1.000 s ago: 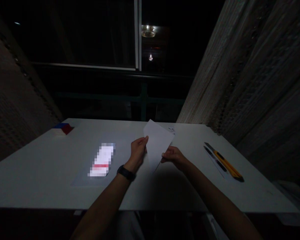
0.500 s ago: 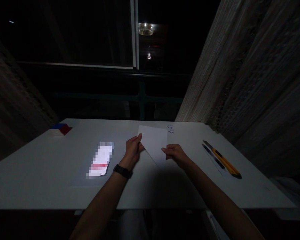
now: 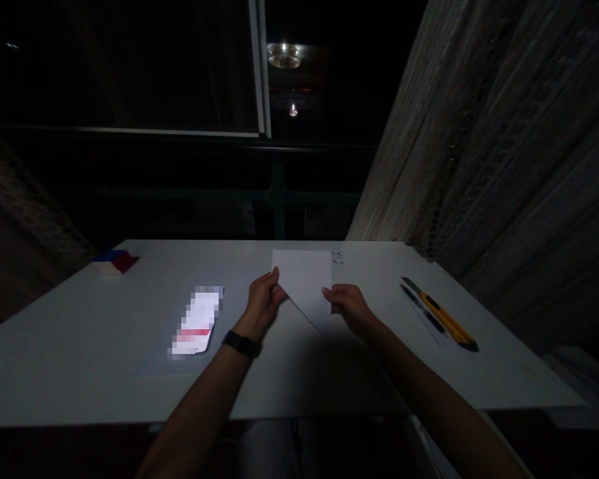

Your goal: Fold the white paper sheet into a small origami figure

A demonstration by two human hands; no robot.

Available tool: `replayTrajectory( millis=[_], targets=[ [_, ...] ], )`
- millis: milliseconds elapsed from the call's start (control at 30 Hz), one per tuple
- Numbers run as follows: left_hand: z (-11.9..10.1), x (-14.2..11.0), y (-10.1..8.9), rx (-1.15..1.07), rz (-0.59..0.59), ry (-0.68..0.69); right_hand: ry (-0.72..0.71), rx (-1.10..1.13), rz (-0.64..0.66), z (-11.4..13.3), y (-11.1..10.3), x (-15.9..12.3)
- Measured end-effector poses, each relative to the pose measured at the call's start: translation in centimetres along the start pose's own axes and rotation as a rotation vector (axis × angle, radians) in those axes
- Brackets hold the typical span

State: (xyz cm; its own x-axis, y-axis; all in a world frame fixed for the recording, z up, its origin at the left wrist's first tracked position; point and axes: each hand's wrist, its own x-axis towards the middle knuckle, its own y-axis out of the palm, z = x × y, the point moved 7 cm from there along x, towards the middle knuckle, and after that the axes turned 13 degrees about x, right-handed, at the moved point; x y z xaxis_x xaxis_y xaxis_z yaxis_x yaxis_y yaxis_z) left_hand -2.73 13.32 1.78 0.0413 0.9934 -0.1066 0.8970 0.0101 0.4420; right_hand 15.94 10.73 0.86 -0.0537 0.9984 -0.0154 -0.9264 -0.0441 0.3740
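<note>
A white piece of paper (image 3: 304, 283) with a slanted lower-left edge is held up over the white table (image 3: 299, 379). My left hand (image 3: 264, 297) pinches its left edge, thumb on top, and a dark watch (image 3: 242, 343) sits on that wrist. On the opposite edge, my right hand (image 3: 348, 305) grips the paper between thumb and fingers. Dark handwritten marks (image 3: 337, 257) show just past the paper's upper right corner. The side of the paper facing me looks blank.
Left of my hands lies a lit phone (image 3: 198, 320), its screen blurred. A blue, red and white cube (image 3: 116, 261) is at the far left. To the right lie a yellow utility knife (image 3: 446, 320) and a black pen (image 3: 423, 309). Curtains (image 3: 394, 126) hang beside the dark window.
The paper has turned slightly, so its top edge is now more level. Both hands keep their hold. The whole view has shifted a little.
</note>
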Motion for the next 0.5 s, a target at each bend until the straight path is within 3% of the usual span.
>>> replayTrajectory(
  millis=[333, 500],
  targets=[
    [0.33, 0.08, 0.48, -0.096, 0.098, -0.034, 0.06, 0.089, 0.076, -0.24, 0.24, -0.03],
    [0.09, -0.04, 0.3, -0.029, 0.046, 0.005, 0.067, 0.063, 0.072, -0.29, 0.0, 0.08]
  ],
)
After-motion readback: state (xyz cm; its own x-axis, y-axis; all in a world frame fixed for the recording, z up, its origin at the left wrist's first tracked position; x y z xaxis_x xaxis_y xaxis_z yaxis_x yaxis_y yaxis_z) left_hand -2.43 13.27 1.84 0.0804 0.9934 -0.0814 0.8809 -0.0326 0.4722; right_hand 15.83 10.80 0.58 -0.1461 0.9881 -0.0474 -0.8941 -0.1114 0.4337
